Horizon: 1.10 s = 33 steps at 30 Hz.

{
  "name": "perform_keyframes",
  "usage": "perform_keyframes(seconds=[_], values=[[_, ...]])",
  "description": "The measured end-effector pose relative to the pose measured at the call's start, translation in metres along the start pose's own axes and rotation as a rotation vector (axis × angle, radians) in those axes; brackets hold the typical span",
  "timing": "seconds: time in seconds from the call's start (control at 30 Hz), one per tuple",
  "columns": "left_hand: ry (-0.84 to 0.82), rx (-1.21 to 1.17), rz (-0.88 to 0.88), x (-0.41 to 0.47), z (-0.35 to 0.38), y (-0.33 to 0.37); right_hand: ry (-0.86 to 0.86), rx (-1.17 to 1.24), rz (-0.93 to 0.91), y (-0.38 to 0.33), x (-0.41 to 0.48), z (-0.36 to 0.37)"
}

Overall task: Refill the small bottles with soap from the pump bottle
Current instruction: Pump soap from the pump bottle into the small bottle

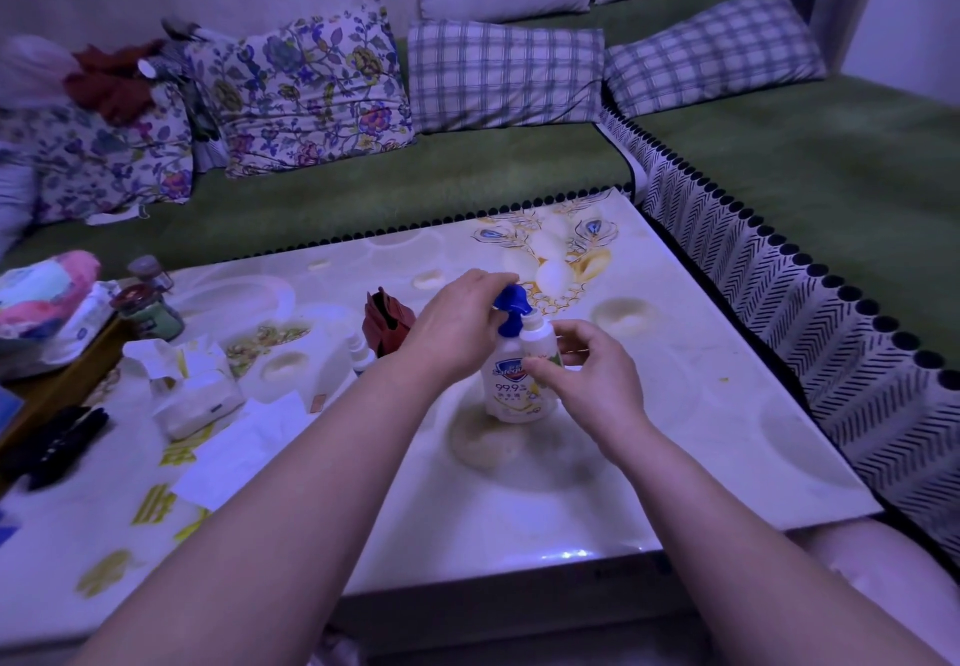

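Note:
A white pump bottle (506, 384) with a blue pump head (511, 301) stands upright on the table (675, 431). My left hand (457, 325) rests on top of the pump head, fingers curled over it. A small white bottle (537, 335) is held by my right hand (587, 369) against the pump bottle's right side, its open neck just under the blue spout. Another small white bottle (359, 353) stands to the left, partly hidden behind my left forearm.
A red-brown pouch (387, 317) stands left of my left hand. A tissue pack (195, 390), loose papers (244, 447), jars (153, 309) and a dark remote-like object (57, 444) crowd the table's left side. A green sofa with cushions (504, 75) surrounds the table.

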State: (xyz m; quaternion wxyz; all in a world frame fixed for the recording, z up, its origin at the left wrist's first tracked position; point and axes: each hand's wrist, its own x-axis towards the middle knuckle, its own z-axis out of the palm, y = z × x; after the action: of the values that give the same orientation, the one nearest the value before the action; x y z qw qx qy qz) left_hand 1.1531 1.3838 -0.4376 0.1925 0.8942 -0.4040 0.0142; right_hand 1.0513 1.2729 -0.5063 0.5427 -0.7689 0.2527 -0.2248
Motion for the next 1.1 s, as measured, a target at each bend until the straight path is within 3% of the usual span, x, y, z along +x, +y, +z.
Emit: perform_keyframes(seconds=[0.4, 0.7, 1.1], values=[[0.018, -0.064, 0.039, 0.002, 0.007, -0.008, -0.027, 0.005, 0.022, 0.001, 0.002, 0.004], [0.258, 0.103, 0.209, -0.015, 0.008, -0.006, -0.002, 0.013, 0.030, -0.006, 0.002, -0.001], [0.330, 0.101, 0.189, -0.019, 0.021, -0.013, -0.005, -0.020, 0.023, 0.000, 0.003, 0.000]])
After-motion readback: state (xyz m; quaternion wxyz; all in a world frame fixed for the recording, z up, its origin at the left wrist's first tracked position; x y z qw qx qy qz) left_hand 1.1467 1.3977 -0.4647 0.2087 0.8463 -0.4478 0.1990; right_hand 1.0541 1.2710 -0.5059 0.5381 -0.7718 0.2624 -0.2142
